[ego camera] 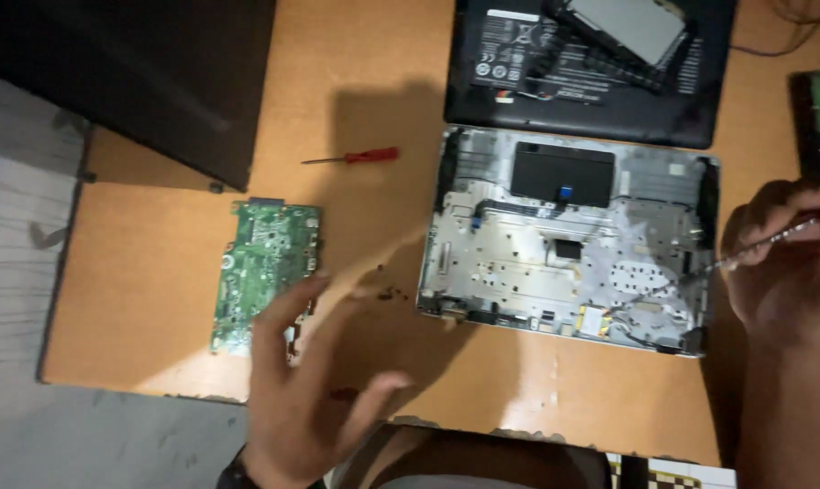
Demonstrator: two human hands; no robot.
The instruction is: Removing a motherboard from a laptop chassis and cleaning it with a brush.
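We hover our left hand (306,398), fingers spread wide, beside the green circuit board (265,272); our right hand (776,263) grips a thin metal tool (763,244) over the opened laptop base (564,244).

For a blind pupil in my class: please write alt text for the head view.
A left hand hovers open by a green circuit board while the right hand holds a thin tool over an opened laptop chassis. A red screwdriver lies on the wooden table.
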